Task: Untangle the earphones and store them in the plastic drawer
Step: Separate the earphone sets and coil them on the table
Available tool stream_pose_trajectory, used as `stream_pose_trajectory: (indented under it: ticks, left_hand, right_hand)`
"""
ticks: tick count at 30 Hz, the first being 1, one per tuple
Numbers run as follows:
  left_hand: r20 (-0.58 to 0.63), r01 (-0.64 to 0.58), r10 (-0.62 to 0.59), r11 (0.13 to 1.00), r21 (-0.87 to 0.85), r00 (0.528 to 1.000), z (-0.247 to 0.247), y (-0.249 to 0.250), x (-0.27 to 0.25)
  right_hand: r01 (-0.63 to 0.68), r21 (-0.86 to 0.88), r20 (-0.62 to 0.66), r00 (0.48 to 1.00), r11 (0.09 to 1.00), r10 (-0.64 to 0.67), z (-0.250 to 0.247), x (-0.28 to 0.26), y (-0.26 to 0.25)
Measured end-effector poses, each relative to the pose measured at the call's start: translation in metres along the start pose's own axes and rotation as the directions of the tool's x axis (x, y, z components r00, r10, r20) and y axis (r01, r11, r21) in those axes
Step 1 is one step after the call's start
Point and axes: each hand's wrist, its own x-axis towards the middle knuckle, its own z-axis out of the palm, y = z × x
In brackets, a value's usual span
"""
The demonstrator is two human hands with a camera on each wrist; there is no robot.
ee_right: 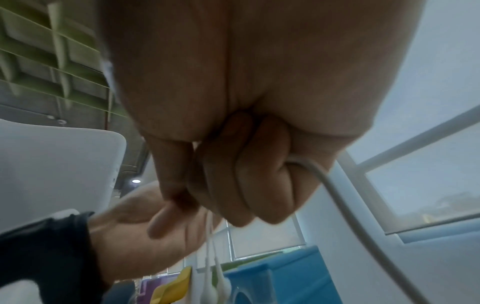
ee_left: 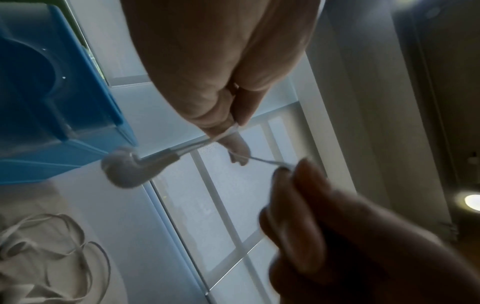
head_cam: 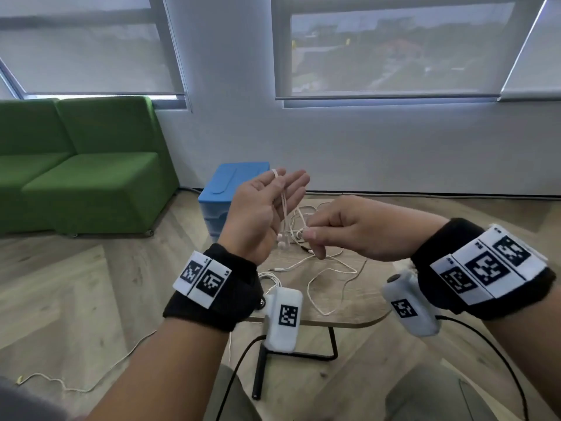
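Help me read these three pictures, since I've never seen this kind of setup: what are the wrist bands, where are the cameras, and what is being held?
A person works bare-handed. The black wrist bands carry small cameras; one picture comes from the head, two look along each hand. The left hand is raised, white earphones hanging from its fingers. The right hand pinches the cord. More cord lies on the small table. The blue drawer stands behind.

The earphones (head_cam: 284,221) are white, cable and buds alike. The plastic drawer (head_cam: 233,180) is bright blue on top with paler, translucent fronts. At far left the sofa (head_cam: 79,165) is plain green. The wristbands (head_cam: 218,293) are black, carrying white tags printed with black square codes. The table (head_cam: 358,287) shows light wood grain.
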Motion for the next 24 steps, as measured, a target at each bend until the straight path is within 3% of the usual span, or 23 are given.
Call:
stream_pose_trajectory:
  ticks: [4,8,13,17,20,24]
  left_hand:
    - [0.011,-0.051,0.05,0.965,0.258,0.999,-0.003,-0.008,-0.003]
    - [0.186,-0.103,0.017,0.88,0.463,0.982,-0.008,-0.012,-0.012]
    - [0.237,-0.117,0.019,0.906,0.407,0.971,-0.005,-0.012,-0.024]
    - [0.254,-0.091,-0.009,0.92,0.381,0.967,-0.003,-0.015,-0.027]
    - [0.223,-0.019,-0.075,0.919,0.393,0.972,-0.007,-0.013,-0.029]
    - [0.267,0.01,-0.11,0.937,0.348,0.957,-0.011,-0.008,-0.034]
  right_hand:
    - [0.063,0.025,0.062,0.996,0.998,-0.065,-0.008,0.001,-0.013]
    - [0.083,0.082,-0.019,0.997,0.993,-0.081,-0.028,0.005,-0.01]
    - [0.096,0.1,-0.045,0.995,0.99,-0.091,-0.038,0.005,-0.009]
    - [0.062,-0.026,-0.278,0.958,0.998,-0.067,-0.039,0.012,0.008]
    - [0.065,0.053,-0.371,0.928,0.997,-0.041,-0.028,0.017,0.023]
    - [0.099,0.203,-0.405,0.914,0.974,-0.009,0.0,0.019,0.035]
